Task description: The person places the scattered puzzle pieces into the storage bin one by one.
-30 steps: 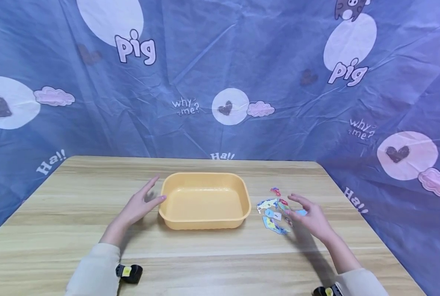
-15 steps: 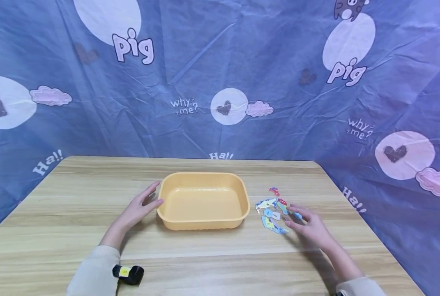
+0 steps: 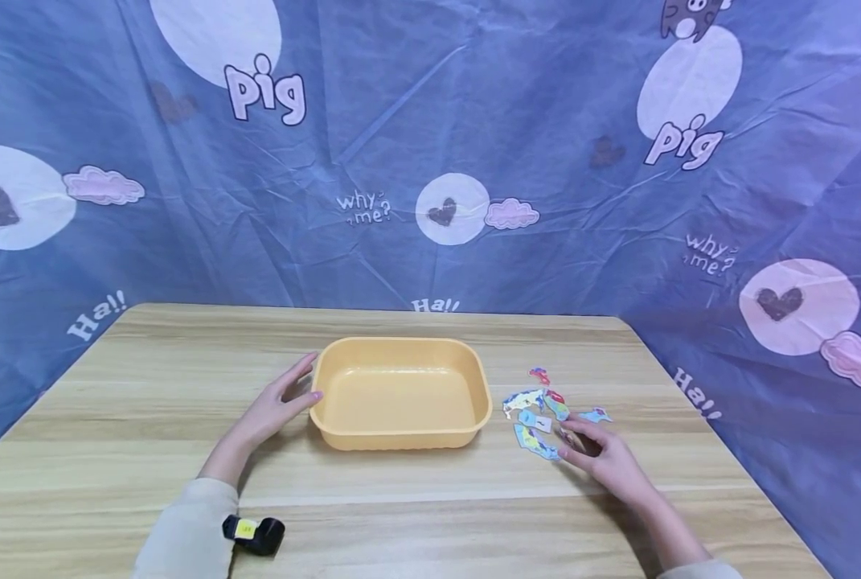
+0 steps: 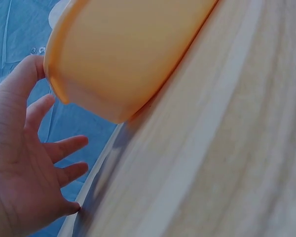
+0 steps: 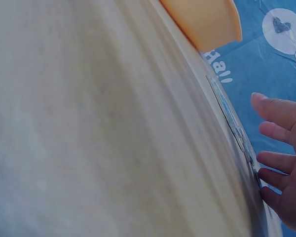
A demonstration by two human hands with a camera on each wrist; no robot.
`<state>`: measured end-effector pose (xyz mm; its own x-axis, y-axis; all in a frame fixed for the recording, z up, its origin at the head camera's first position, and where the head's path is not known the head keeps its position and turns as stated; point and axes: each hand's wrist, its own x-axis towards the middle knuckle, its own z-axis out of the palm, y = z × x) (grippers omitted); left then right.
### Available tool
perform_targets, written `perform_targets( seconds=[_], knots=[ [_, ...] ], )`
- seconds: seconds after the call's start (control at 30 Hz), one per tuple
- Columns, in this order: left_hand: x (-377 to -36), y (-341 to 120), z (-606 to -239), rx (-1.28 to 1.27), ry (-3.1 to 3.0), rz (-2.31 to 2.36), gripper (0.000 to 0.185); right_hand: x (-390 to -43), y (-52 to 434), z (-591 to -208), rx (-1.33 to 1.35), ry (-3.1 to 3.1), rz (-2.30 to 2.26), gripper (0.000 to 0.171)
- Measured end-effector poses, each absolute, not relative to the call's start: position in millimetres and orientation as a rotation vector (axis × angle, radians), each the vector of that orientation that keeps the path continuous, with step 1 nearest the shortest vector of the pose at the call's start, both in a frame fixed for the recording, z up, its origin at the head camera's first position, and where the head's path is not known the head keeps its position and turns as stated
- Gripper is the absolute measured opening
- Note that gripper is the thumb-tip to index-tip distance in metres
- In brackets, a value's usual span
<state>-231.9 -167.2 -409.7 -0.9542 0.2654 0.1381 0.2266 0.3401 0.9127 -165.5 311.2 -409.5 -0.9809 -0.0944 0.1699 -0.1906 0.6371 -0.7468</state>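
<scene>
An orange plastic tray stands in the middle of the wooden table; its side also fills the left wrist view. My left hand lies with spread fingers against the tray's left end, thumb tip at the rim. To the right of the tray lie several small colourful paper pieces. My right hand hovers low at the near right of the pieces, fingers loosely spread, fingertips at the nearest scraps. Whether it touches them I cannot tell.
A blue printed cloth hangs behind and to the right of the table. A black wrist device with a yellow tag sits on my left sleeve. The tray's corner shows in the right wrist view.
My right hand has drawn back toward me and lowered, from over the paper pieces to their near edge. My left hand has settled closer against the tray's left end.
</scene>
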Motion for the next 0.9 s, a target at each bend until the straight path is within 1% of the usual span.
perform_targets(
  seconds=[0.17,0.43,0.6,0.7,0.8,0.9],
  knots=[
    [-234,-167,-411,0.544,2.495,1.777,0.066,-163,310,-416,0.263,-2.701,1.258,0.045],
    [-236,-167,-413,0.578,2.469,1.785,0.061,-165,309,-428,0.353,-2.631,1.262,0.04],
    [-235,-167,-414,0.572,2.46,1.787,0.059,-164,307,-430,0.354,-2.642,1.238,0.039],
    [-229,-164,-405,0.56,2.47,1.782,0.058,-164,306,-431,0.354,-2.655,1.208,0.038],
    [-229,-163,-404,0.565,2.467,1.79,0.058,-163,306,-432,0.349,-2.661,1.181,0.037],
    [-235,-165,-412,0.571,2.459,1.797,0.059,-162,305,-432,0.331,-2.668,1.15,0.035]
  ],
)
